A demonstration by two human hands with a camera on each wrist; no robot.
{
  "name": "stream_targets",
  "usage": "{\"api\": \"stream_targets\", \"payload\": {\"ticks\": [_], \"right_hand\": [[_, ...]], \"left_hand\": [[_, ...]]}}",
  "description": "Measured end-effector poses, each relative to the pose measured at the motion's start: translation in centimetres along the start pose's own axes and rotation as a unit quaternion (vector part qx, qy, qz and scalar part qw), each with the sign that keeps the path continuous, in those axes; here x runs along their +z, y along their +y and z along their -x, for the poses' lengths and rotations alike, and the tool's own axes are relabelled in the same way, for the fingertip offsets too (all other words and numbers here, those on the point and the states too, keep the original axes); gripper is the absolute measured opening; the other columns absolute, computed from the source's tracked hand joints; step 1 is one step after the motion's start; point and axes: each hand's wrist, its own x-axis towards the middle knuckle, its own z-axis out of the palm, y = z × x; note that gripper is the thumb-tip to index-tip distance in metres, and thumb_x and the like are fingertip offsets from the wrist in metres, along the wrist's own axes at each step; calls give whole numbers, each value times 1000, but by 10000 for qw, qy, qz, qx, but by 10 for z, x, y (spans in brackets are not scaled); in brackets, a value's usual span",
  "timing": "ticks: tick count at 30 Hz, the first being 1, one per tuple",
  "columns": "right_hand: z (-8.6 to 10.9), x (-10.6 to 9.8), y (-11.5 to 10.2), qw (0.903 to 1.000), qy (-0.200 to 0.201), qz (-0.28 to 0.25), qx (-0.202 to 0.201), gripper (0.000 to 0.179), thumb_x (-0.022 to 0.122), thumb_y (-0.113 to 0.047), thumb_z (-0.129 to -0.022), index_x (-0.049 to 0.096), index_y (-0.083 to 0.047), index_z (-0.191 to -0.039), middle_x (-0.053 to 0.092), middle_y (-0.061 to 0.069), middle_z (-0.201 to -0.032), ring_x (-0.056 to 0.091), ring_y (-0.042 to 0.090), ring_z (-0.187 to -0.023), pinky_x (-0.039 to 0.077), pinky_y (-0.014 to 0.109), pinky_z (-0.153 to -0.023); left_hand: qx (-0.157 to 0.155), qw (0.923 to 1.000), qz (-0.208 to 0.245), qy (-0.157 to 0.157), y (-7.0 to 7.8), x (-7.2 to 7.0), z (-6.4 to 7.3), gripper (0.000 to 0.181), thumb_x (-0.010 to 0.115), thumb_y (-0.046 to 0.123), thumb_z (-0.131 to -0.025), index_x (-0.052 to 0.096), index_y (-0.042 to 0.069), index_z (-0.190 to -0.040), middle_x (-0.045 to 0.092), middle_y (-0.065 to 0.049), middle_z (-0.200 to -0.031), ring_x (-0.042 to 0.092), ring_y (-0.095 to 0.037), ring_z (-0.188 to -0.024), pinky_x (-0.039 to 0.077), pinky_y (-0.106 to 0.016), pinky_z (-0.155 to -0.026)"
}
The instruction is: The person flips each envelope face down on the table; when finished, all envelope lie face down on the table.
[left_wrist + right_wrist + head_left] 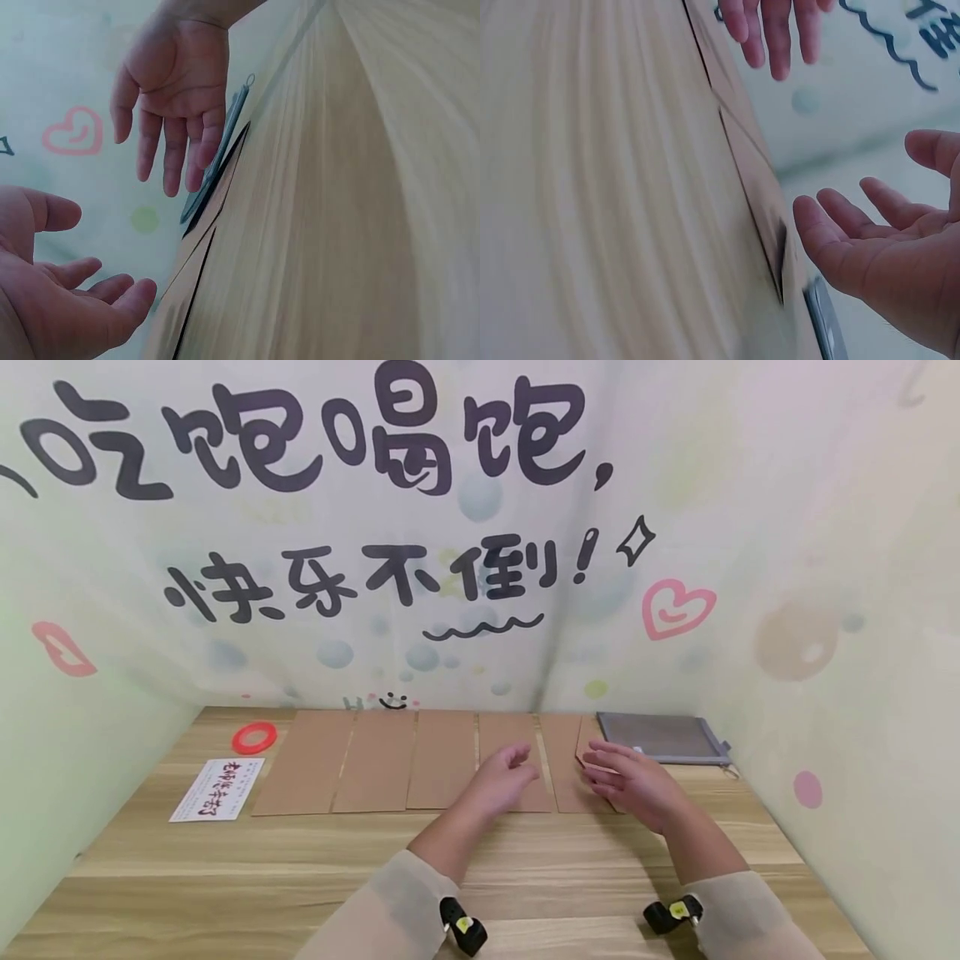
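Several flat brown cardboard pieces (375, 764) lie side by side along the back of the table. My left hand (501, 783) is over the fourth piece from the left, fingers loosely bent and holding nothing. The right hand (633, 783), also holding nothing with relaxed fingers, is over the rightmost cardboard piece (587, 737) and hides much of it. This piece overlaps its neighbour (561, 768) or lies close against it; I cannot tell which. In the right wrist view, a cardboard edge (754, 195) appears slightly raised below the right hand (892, 247).
A grey zip pouch (663, 737) lies at the back right, beside the cardboard. At the left are a red tape ring (254, 738) and a white printed card (217, 789). A printed curtain (480, 668) hangs behind the wooden table (225, 885).
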Motion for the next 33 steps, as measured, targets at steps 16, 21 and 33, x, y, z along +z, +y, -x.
{"api": "stream_targets", "payload": {"ticks": [16, 21, 33], "right_hand": [[10, -47, 14, 9999, 148, -21, 61, 73, 42, -38, -116, 16, 6, -168, 27, 30, -172, 43, 39, -156, 50, 38, -119], [12, -48, 15, 9998, 152, -63, 117, 72, 41, -37, -117, 18, 7, -167, 28, 31, -171, 41, 42, -156, 49, 40, -120], [14, -48, 19, 9990, 314, -257, 168, 74, 45, -39, -115, 19, 8, -166, 26, 34, -171, 59, 28, -144, 52, 39, -117]], "left_hand": [[-182, 9994, 256, -129, 5, 48, -4, 68, 66, 29, -96, 49, 6, -159, 51, -14, -164, 44, -38, -155, 36, -55, -129], [-253, 9988, 352, -237, 3, 50, -1, 71, 66, 27, -95, 47, 6, -160, 48, -18, -166, 42, -41, -157, 34, -58, -130], [-242, 9982, 456, -319, 0, 51, -2, 67, 68, 26, -96, 50, 7, -158, 48, -20, -165, 42, -43, -156, 36, -59, -128]]}}
